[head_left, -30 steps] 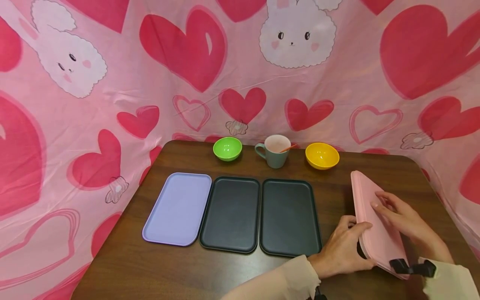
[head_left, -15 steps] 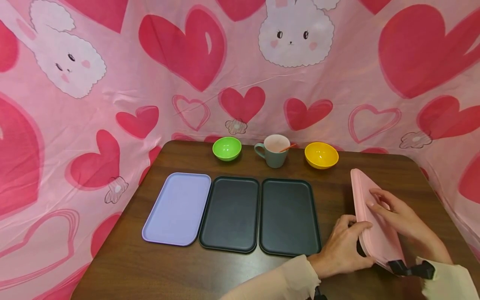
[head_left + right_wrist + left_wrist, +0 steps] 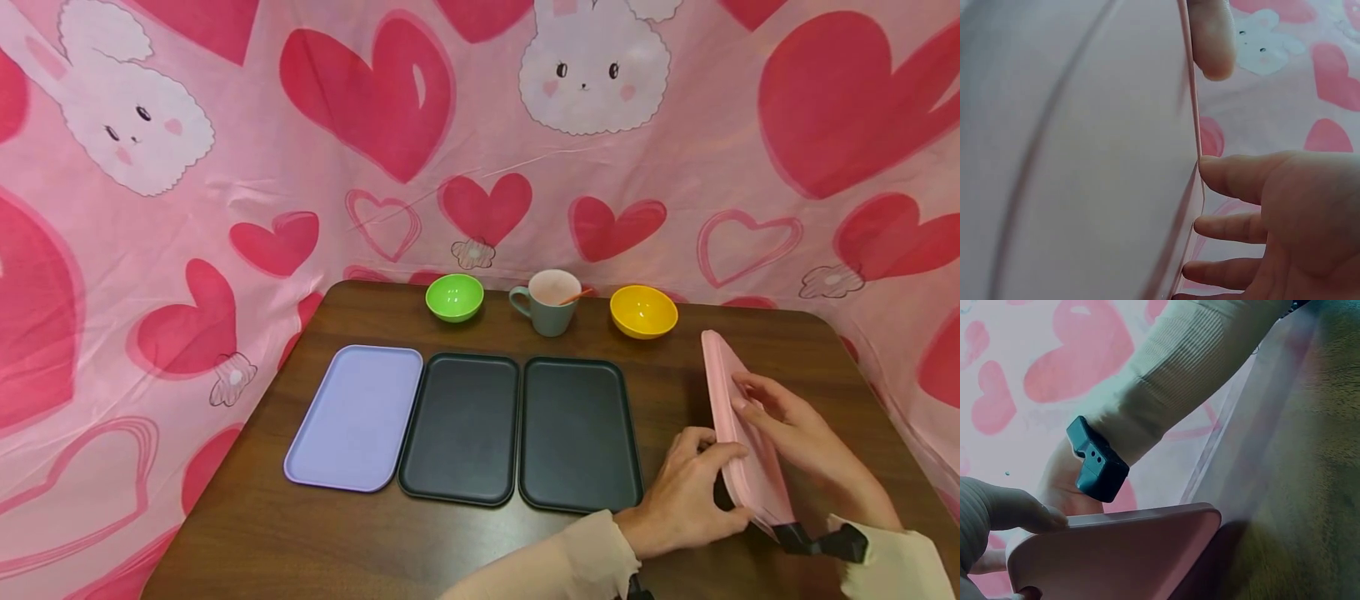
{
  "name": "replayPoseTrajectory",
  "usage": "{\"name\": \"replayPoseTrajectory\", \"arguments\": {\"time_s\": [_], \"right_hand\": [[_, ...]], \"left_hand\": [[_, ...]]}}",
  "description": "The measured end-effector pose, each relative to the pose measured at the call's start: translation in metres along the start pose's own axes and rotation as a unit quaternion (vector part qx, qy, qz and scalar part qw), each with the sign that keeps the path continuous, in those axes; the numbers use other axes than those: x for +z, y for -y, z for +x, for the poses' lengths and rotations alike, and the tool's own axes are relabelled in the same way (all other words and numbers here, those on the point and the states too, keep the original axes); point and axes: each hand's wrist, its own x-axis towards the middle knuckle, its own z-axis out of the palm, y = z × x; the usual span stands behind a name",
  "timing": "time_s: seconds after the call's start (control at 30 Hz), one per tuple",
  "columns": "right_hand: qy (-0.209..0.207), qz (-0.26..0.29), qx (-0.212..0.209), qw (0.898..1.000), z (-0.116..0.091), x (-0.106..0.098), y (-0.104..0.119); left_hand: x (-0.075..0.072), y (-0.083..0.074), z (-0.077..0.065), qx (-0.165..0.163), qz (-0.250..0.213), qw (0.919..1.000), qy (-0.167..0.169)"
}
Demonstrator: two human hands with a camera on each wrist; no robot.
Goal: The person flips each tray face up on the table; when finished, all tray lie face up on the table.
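Note:
A pink tray (image 3: 738, 442) stands tilted steeply on its edge at the table's right side. My left hand (image 3: 686, 492) grips its left edge near the front, fingers and thumb bent over the rim; the left wrist view shows the thumb (image 3: 1022, 509) at a corner of the tray. My right hand (image 3: 810, 433) has its fingertips on the tray's right face, towards the far end. In the right wrist view nearly straight fingers (image 3: 1232, 228) touch the tray near its rim. The far side of the tray is hidden.
A lilac tray (image 3: 356, 417) and two black trays, left (image 3: 461, 429) and right (image 3: 577, 433), lie in a row. Behind stand a green bowl (image 3: 455, 298), a grey-green mug (image 3: 551, 312) with an orange stick (image 3: 576, 296), and a yellow bowl (image 3: 643, 312). A heart-patterned cloth (image 3: 487, 125) surrounds the table.
The pink tray has tipped further upright, its right side swinging leftward. My right hand has shifted slightly left with it; my left hand has stayed almost still.

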Motion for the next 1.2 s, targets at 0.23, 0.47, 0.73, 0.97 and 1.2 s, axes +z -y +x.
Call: {"name": "replayPoseTrajectory", "arguments": {"time_s": [0.23, 0.47, 0.73, 0.97, 1.2], "right_hand": [[-0.002, 0.002, -0.012, 1.000, 0.001, -0.003, 0.007], [-0.005, -0.001, -0.017, 1.000, 0.000, -0.004, 0.015], [-0.020, -0.003, -0.022, 1.000, -0.004, -0.003, 0.024], [-0.024, 0.000, -0.038, 0.999, -0.006, -0.002, 0.033], [-0.021, -0.015, -0.029, 0.999, -0.009, -0.005, 0.041]], "left_hand": [[-0.004, 0.000, 0.000, 0.024, 0.016, 0.9993, -0.022], [-0.005, -0.002, -0.001, 0.039, 0.026, 0.9982, -0.037], [-0.008, -0.006, -0.002, 0.049, 0.014, 0.9980, -0.038], [-0.009, -0.007, -0.003, 0.058, 0.015, 0.9971, -0.047], [-0.011, -0.009, -0.004, 0.071, 0.018, 0.9954, -0.061]]}}
